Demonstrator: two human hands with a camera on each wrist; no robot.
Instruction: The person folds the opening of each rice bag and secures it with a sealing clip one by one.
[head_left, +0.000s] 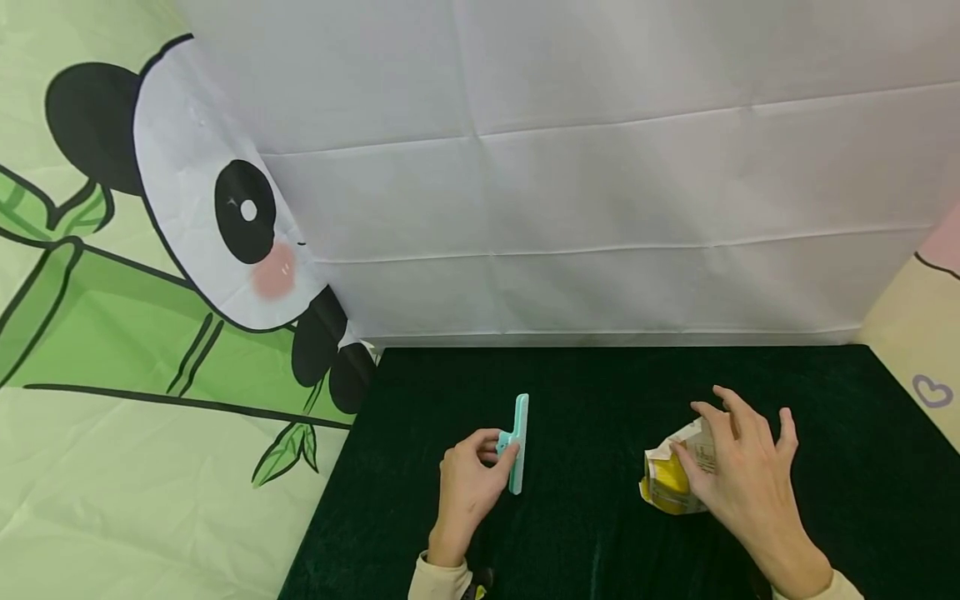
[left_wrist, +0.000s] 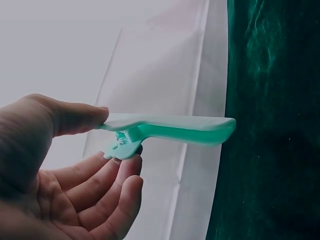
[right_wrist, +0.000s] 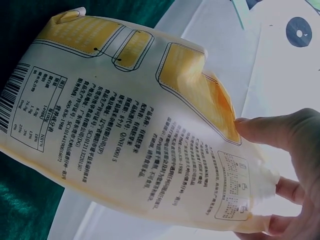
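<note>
In the head view my left hand (head_left: 471, 483) pinches a mint-green bag clip (head_left: 519, 450) by its handle, the long bar pointing away from me. The left wrist view has the thumb on top of the clip (left_wrist: 185, 127) and the fingertips under its small lower lever. To the right, my right hand (head_left: 750, 475) holds a white and yellow food bag (head_left: 667, 483). Seen from the right wrist, the thumb presses one face of the bag (right_wrist: 125, 120) near its end, with fingers curled behind. Printed text, a table and a barcode cover the bag's face.
Both hands are over a table with a dark green cloth (head_left: 585, 417). A creased white sheet (head_left: 600, 192) stands behind it. On the left hangs a panda-print curtain (head_left: 202, 250); a cream cloth (head_left: 915, 358) borders the right side.
</note>
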